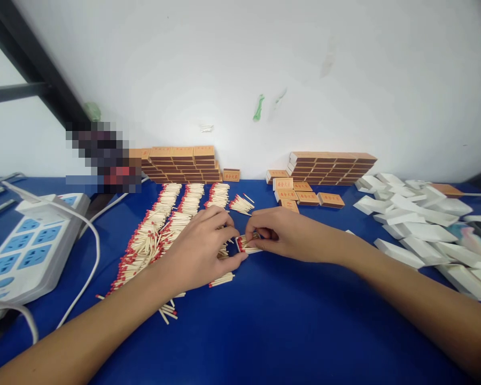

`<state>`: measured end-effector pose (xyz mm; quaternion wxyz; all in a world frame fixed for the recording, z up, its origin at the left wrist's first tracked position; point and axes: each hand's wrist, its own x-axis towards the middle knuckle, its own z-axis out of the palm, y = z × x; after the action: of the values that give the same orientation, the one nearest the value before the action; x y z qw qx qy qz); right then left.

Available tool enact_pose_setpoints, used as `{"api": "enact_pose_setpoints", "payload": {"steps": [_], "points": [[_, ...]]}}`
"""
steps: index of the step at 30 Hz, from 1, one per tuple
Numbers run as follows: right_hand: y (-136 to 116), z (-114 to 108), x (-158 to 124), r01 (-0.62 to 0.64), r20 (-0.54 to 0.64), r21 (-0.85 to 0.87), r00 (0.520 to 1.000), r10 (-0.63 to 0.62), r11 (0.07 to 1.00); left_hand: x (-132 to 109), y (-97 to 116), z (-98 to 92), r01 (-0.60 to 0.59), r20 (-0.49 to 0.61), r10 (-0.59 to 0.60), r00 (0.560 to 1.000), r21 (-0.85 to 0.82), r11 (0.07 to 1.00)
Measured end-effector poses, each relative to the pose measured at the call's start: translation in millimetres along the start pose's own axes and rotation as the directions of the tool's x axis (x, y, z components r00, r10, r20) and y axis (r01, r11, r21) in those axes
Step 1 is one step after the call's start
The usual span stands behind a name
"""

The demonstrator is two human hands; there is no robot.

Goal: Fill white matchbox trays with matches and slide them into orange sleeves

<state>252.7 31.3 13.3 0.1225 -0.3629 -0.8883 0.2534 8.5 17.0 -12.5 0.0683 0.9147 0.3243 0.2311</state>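
A small white matchbox tray lies on the blue table between my hands, with red-tipped matches in it. My left hand holds the tray's left end, thumb at the near side and index finger at the far corner. The fingers of my right hand are pinched together over the matches at the tray's right part; they hide some of them. Left of the tray, loose matches lie in long rows, partly under my left hand and forearm. A smaller bunch of matches lies just beyond the tray.
Stacked orange matchboxes stand against the wall at back left, and another stack at back right. Several loose matchboxes lie before it. White empty trays are heaped at right. A power strip with white cables sits at left.
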Motion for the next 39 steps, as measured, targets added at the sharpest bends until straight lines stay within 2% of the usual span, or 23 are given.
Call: {"api": "enact_pose_setpoints", "payload": {"steps": [5, 13, 21, 26, 33, 39], "points": [[2.1, 2.9, 0.3, -0.023, 0.003, -0.023, 1.0, 0.023, 0.999, 0.5, -0.6, 0.1, 0.009, 0.011, -0.009, 1.0, -0.001, 1.0], [-1.0, 3.1, 1.3, 0.054, 0.013, -0.055, 0.999, -0.053, 0.997, 0.7, 0.0, -1.3, 0.014, 0.025, -0.014, 1.0, 0.001, 1.0], [-4.4, 1.5, -1.1, -0.002, 0.046, -0.081, 0.999, 0.006, 0.997, 0.5, 0.6, -0.9, 0.012, 0.023, -0.013, 1.0, 0.006, 1.0], [-6.8, 0.0, -2.3, -0.008, 0.015, -0.122, 1.0, 0.01, 0.992, 0.6, 0.3, -1.2, 0.007, 0.016, -0.007, 1.0, 0.007, 1.0], [-6.3, -0.5, -1.4, -0.011, -0.015, -0.049, 1.0, 0.01, 0.999, 0.4, 0.2, -2.4, 0.006, 0.018, -0.006, 1.0, 0.017, 1.0], [-2.8, -2.5, -1.2, 0.065, 0.03, 0.033, 0.997, -0.066, 0.997, 1.1, -0.3, -0.6, 0.016, 0.025, -0.016, 1.0, 0.01, 1.0]]}}
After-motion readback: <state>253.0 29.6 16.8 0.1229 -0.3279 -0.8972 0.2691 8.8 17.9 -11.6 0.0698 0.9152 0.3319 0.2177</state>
